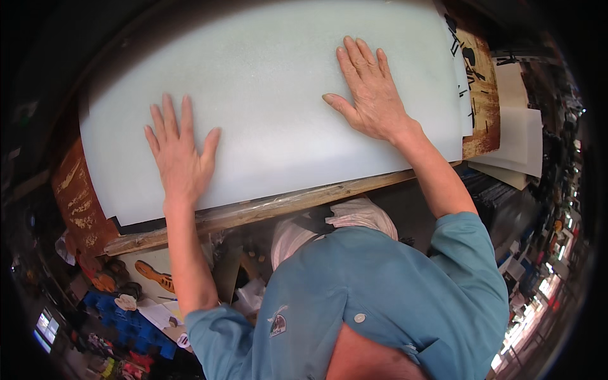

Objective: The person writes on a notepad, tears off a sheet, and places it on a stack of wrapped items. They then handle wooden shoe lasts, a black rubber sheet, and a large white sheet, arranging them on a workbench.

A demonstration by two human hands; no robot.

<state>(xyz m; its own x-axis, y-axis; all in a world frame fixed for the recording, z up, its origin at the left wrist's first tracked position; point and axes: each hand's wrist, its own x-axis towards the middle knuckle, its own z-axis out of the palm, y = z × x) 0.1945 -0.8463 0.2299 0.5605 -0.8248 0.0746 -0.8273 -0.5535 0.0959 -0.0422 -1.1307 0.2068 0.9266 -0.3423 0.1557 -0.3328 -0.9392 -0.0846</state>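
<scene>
A large, pale, translucent sheet [272, 126] covers most of the worktable. My left hand [180, 155] is spread flat over the left part of it, palm down and fingers apart. Farther to the right and away from me, my right hand [373, 95] also lies palm down on the sheet, its thumb held out to the side. Neither hand grips anything. A dark layer [142, 226] peeks out beneath the sheet at the near left corner.
The table has a wooden front edge [278, 206] and a worn brown top [82, 196]. Black scraps [468, 57] lie along the right end, with white sheets [519, 142] beyond. At lower left are a blue crate [126, 320] and an orange sole-shaped piece [154, 275].
</scene>
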